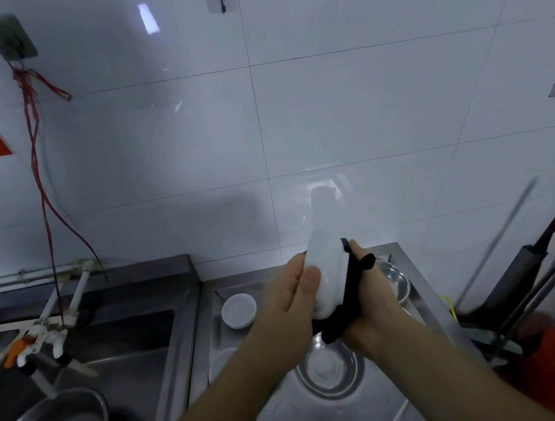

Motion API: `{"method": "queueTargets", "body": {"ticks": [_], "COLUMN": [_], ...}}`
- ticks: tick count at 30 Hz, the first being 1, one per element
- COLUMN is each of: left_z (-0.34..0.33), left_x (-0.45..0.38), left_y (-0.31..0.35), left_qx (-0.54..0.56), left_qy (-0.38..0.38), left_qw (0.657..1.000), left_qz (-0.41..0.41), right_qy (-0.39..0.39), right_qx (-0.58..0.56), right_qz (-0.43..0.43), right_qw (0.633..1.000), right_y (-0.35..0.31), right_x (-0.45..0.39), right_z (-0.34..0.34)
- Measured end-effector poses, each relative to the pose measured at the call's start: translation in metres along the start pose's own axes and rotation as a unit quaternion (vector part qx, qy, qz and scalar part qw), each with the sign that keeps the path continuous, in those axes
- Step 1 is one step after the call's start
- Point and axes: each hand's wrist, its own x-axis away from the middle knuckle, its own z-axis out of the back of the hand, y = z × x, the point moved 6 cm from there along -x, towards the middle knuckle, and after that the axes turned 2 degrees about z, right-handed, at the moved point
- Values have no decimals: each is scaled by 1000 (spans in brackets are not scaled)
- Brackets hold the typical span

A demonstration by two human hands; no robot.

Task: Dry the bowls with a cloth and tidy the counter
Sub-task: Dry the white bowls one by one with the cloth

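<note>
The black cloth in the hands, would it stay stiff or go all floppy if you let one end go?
Probably floppy: the black cloth bends around the white bowl and droops below the right hand. It looks light too, since it bunches easily in the grip. It likely won't slip much, being soft fabric, though the picture is too blurred to tell if it is wet.

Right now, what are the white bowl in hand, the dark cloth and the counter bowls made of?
Held white bowl: probably glazed ceramic or melamine, smooth and opaque. Black cloth: soft fabric, matte, bunched. Round metal bowl on the counter: likely stainless steel, mirror glints.
</note>
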Motion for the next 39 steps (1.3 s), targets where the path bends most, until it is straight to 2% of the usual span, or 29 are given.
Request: {"method": "queueTargets", "body": {"ticks": [3, 5, 7, 9, 11, 16, 18, 22, 26, 33, 36, 39], "left_z": [-3, 5, 12, 15, 15, 2, 0, 5, 9, 12, 14, 16], "left_x": [-3, -8, -11, -11, -10, 2, 6, 3, 6, 17, 16, 12], "left_y": [-4, -8, -8, -6, -4, -18, -21, -14, -17, -24, -20, -28], "left_qx": [30, 89, 154, 158, 98, -46, -66, -30, -104, -314, -376, -443], "left_qy": [-12, -23, -66, -112, -128, -102, -91, -80, -65, -98, -103, -134], "left_qw": [999, 994, 981, 977, 985, 994, 994, 996, 992, 940, 909, 871], "left_qz": [33, 67, 98, 95, 65, -1, -11, 1, -2, -91, -146, -168], "right_qy": [14, 30, 38, 47, 76, 112, 107, 100, 127, 166, 184, 189], "right_qx": [23, 56, 79, 82, 65, 15, 22, 59, 70, 52, 65, 106], "right_qz": [23, 39, 54, 53, 34, -4, 6, 33, 52, 25, 52, 101], "right_qw": [999, 997, 995, 994, 994, 994, 994, 993, 988, 984, 979, 971], "right_y": [-10, -22, -31, -31, -23, -1, -2, -4, 3, 16, 16, 15], "right_x": [4, 7, 9, 13, 14, 17, 18, 19, 21, 22, 16, 15], "right_z": [1, 2, 1, -2, -2, 1, 0, -5, -3, 8, 16, 18]}}
